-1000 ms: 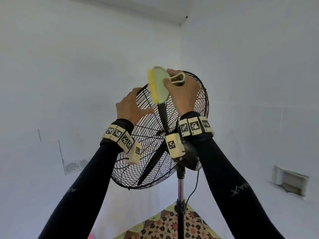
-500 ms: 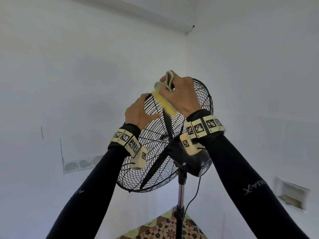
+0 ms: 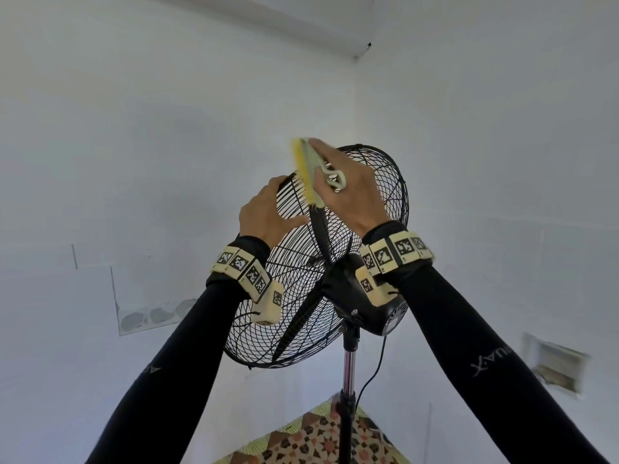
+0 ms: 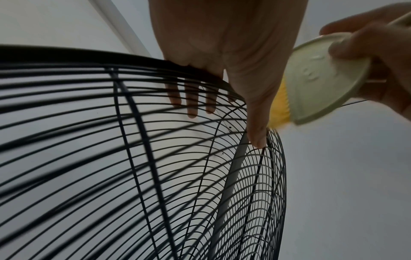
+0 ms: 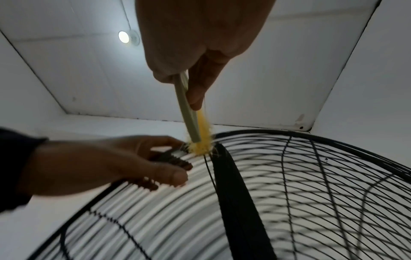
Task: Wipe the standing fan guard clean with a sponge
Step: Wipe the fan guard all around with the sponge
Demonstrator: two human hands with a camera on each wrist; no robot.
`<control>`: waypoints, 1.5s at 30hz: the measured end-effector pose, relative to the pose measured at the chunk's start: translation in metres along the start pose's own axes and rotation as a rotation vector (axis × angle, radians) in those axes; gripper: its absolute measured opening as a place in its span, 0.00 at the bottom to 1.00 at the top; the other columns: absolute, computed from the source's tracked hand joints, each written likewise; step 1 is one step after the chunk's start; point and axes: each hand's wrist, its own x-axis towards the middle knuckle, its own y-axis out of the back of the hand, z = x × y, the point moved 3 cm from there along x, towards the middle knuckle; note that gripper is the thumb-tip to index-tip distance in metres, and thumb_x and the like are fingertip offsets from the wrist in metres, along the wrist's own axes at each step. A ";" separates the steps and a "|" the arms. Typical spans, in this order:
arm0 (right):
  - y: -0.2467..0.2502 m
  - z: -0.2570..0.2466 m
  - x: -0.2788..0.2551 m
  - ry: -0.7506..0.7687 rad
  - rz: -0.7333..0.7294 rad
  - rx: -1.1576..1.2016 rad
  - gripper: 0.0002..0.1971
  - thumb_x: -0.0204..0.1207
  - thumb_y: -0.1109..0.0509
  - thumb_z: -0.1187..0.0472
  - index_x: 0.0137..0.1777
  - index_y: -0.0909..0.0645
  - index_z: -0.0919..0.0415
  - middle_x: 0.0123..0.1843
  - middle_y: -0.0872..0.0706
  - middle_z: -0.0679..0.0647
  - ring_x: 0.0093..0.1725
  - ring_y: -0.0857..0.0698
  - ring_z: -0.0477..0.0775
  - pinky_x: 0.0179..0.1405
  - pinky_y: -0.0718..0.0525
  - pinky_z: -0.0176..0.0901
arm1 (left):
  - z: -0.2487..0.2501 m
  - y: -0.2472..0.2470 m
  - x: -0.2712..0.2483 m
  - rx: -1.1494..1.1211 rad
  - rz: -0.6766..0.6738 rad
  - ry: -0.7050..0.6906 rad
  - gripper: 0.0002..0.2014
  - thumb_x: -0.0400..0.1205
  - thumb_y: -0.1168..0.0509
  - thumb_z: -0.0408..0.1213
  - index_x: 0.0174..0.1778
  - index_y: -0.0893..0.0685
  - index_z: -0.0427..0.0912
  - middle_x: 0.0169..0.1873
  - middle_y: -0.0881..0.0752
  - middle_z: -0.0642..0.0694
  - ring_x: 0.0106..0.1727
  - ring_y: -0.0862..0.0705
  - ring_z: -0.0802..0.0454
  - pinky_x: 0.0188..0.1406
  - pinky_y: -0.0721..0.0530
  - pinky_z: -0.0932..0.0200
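A black wire fan guard (image 3: 301,329) tops a standing fan, tilted upward. My left hand (image 3: 278,202) grips its upper left rim, with the fingers over the front wires and the thumb on the rear wires (image 4: 255,137). My right hand (image 3: 335,182) holds a pale green scrubber (image 3: 306,172) with yellow bristles by its loop handle. The yellow bristles (image 5: 200,144) press on the top of the rim, just right of my left hand (image 5: 100,163). A dark blade (image 5: 235,193) shows inside the guard. In the left wrist view the scrubber (image 4: 322,77) is blurred.
The black motor housing (image 3: 368,296) sits behind the guard on a chrome pole (image 3: 350,370), with a cord hanging beside it. White walls meet in a corner behind the fan. A patterned mat (image 3: 311,440) lies on the floor below. A ceiling light (image 5: 124,37) is overhead.
My right hand has turned the scrubber and swept it along the guard's top rim, from lying across the wires to standing edge-on. My left hand keeps its hold on the rim.
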 end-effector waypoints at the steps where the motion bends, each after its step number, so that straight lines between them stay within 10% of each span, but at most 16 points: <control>1: -0.003 0.003 -0.007 0.026 -0.032 -0.016 0.24 0.86 0.32 0.58 0.81 0.24 0.58 0.58 0.09 0.58 0.40 0.13 0.48 0.39 0.15 0.34 | -0.001 0.000 0.000 0.000 0.001 0.002 0.44 0.72 0.20 0.61 0.81 0.30 0.51 0.73 0.17 0.49 0.70 0.17 0.44 0.64 0.20 0.46; 8: -0.003 0.032 -0.066 0.011 -0.131 0.013 0.27 0.82 0.35 0.50 0.75 0.22 0.67 0.58 0.11 0.63 0.35 0.13 0.49 0.26 0.22 0.20 | -0.003 -0.002 0.001 -0.004 -0.003 0.000 0.44 0.72 0.21 0.62 0.81 0.31 0.52 0.73 0.17 0.48 0.70 0.16 0.43 0.65 0.18 0.43; 14: -0.017 0.033 -0.069 0.160 -0.010 -0.083 0.28 0.83 0.30 0.67 0.83 0.31 0.66 0.68 0.16 0.65 0.49 0.12 0.53 0.44 0.12 0.34 | -0.004 -0.004 0.002 -0.006 -0.007 0.006 0.43 0.73 0.21 0.61 0.81 0.31 0.53 0.72 0.17 0.50 0.71 0.17 0.44 0.66 0.20 0.43; 19: -0.036 0.063 -0.133 0.037 -0.144 -0.101 0.24 0.84 0.36 0.61 0.78 0.30 0.65 0.64 0.17 0.67 0.45 0.11 0.64 0.33 0.08 0.56 | -0.007 -0.001 0.000 -0.033 0.013 0.011 0.43 0.72 0.20 0.61 0.80 0.30 0.53 0.71 0.16 0.50 0.70 0.17 0.45 0.66 0.21 0.44; 26: -0.025 0.040 -0.094 0.058 -0.016 -0.050 0.25 0.85 0.35 0.62 0.81 0.34 0.62 0.69 0.19 0.69 0.52 0.11 0.60 0.41 0.09 0.41 | -0.003 -0.004 0.001 -0.001 0.006 0.024 0.44 0.71 0.20 0.63 0.81 0.31 0.54 0.72 0.16 0.50 0.70 0.17 0.45 0.67 0.18 0.41; 33: -0.036 0.070 -0.154 -0.055 -0.155 -0.088 0.26 0.81 0.28 0.70 0.79 0.27 0.68 0.66 0.15 0.66 0.50 0.11 0.64 0.40 0.07 0.58 | -0.003 0.000 -0.002 -0.011 0.003 0.032 0.45 0.71 0.20 0.62 0.81 0.31 0.53 0.71 0.16 0.49 0.70 0.17 0.45 0.67 0.19 0.42; 39: -0.025 0.041 -0.105 0.061 0.015 -0.032 0.27 0.84 0.31 0.67 0.81 0.31 0.65 0.68 0.16 0.67 0.53 0.11 0.58 0.45 0.10 0.39 | 0.002 -0.002 -0.002 -0.001 0.011 0.024 0.44 0.72 0.20 0.61 0.81 0.31 0.53 0.72 0.17 0.50 0.71 0.17 0.46 0.67 0.19 0.43; 45: -0.039 0.061 -0.154 -0.066 -0.086 -0.019 0.27 0.81 0.27 0.71 0.80 0.25 0.64 0.63 0.13 0.64 0.51 0.11 0.57 0.45 0.07 0.55 | -0.003 0.001 -0.004 -0.020 0.016 0.039 0.44 0.71 0.19 0.60 0.80 0.30 0.54 0.71 0.16 0.50 0.70 0.17 0.44 0.67 0.18 0.41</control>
